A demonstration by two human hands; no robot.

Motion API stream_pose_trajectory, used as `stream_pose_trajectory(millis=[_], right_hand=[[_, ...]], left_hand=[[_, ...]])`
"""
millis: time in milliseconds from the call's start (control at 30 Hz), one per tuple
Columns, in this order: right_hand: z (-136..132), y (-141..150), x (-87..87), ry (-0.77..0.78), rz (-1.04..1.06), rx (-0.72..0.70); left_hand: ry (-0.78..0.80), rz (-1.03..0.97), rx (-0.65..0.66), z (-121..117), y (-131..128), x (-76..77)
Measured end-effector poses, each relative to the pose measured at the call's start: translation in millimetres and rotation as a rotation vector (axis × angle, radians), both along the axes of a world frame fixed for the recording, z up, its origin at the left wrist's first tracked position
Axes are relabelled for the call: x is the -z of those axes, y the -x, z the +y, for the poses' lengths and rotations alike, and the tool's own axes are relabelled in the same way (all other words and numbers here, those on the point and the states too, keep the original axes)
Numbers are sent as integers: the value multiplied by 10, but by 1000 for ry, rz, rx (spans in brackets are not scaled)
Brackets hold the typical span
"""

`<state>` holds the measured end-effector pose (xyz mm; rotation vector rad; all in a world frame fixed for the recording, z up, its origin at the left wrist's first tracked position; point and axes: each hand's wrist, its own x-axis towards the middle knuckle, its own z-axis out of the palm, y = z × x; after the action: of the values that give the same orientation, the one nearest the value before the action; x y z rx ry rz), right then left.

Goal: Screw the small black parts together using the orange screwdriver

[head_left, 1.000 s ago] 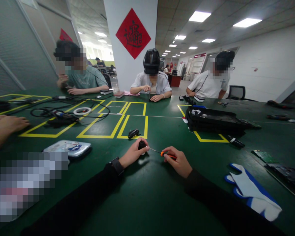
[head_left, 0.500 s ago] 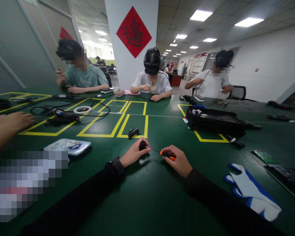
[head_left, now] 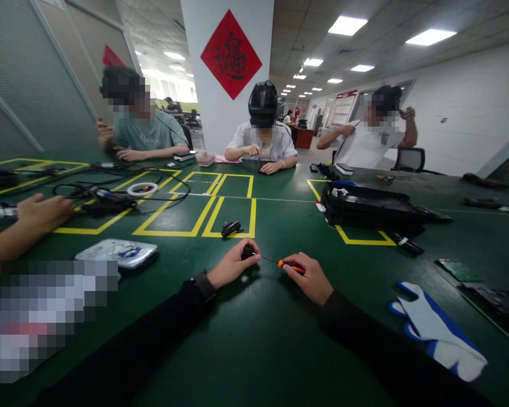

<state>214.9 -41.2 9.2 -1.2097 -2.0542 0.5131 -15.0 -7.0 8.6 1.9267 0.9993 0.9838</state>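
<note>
My right hand [head_left: 311, 277] is closed around the orange and black handle of a screwdriver [head_left: 294, 267], its thin shaft pointing left. In my left hand [head_left: 236, 265] is a small round black part [head_left: 247, 251], pinched between thumb and fingers just above the table. The screwdriver's tip reaches the fingers of my left hand by the black part; whether it sits in a screw is too small to tell. Beyond my left hand, another small black part [head_left: 231, 228] lies at the edge of a yellow taped box.
A white and blue glove [head_left: 439, 328] and a green circuit board [head_left: 458, 270] lie at right. Black plastic housings [head_left: 369, 206] stand behind them. At left are a tin case [head_left: 116, 254], cables [head_left: 110, 200] and a co-worker's hand [head_left: 44, 213]. Several people sit across the green table [head_left: 254, 350].
The screwdriver handle has turned a little in my right hand. My left hand stays nearly still. The co-worker's hand at left has moved right, and a person at far right has raised a hand.
</note>
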Motion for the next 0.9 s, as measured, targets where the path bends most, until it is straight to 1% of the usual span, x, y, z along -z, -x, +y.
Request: stream_pose_trajectory(millis=[333,900], right_hand=[[-1,11,-28,-7,94,-58],[0,11,-12,-11,120,-53]], left_hand=[[20,-26,-3,-12,-14,-17],[35,-45,-17,-2,-7,2]])
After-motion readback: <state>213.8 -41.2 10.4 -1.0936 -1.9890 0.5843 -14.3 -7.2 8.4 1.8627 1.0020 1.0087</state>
